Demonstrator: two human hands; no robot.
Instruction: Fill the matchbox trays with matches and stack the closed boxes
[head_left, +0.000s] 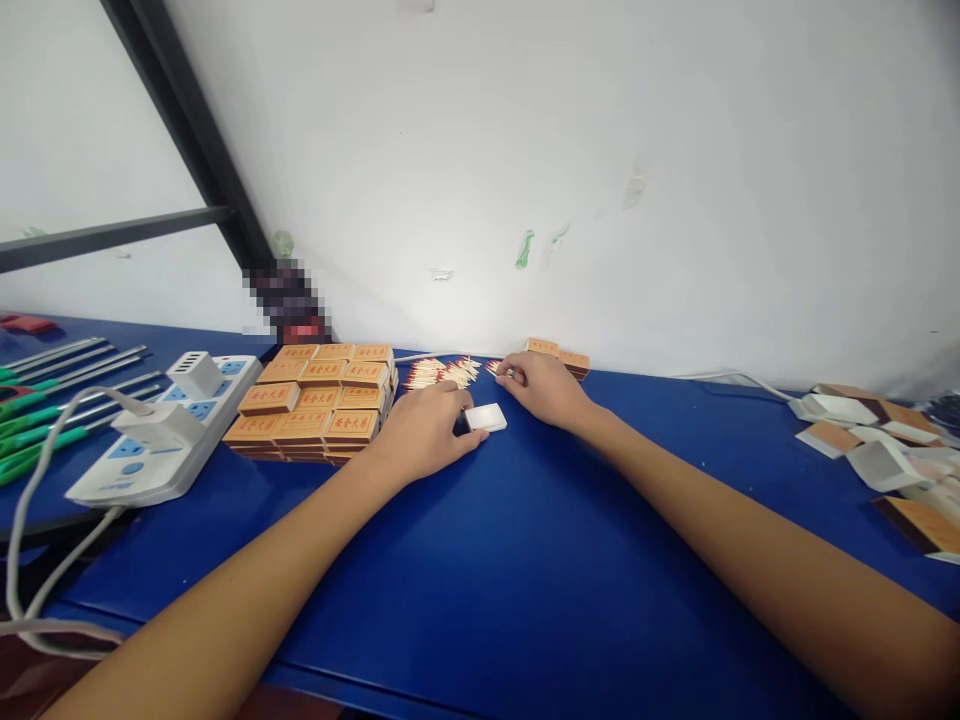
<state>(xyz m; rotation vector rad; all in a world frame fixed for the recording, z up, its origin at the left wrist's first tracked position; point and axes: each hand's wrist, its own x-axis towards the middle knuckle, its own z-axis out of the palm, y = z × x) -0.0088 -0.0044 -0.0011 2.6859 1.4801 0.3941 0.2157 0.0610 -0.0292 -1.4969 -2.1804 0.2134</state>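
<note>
Tray [489,418] lies just left of and nearer the front edge than the right hand [546,385], between the two hands, toward the back edge of the blue table [525,560]. Its long axis runs roughly left to right, along that back edge; the left end is partly hidden by the left hand [427,425], the nearer of the two, which touches it. The left hand is half curled around the tray, thumb along the front side and fingers at the far side, steadying it by a light grip. The right hand is closed to a pinch, thumb against fingertips, apparently on a few matches [491,367]; how many is too small to tell. A loose pile [425,375] of matches lies beyond the left hand, near the back edge. Left of that hand stands a stack [322,405] of boxes; two more boxes [574,364] sit behind the right hand, by the back edge.
</note>
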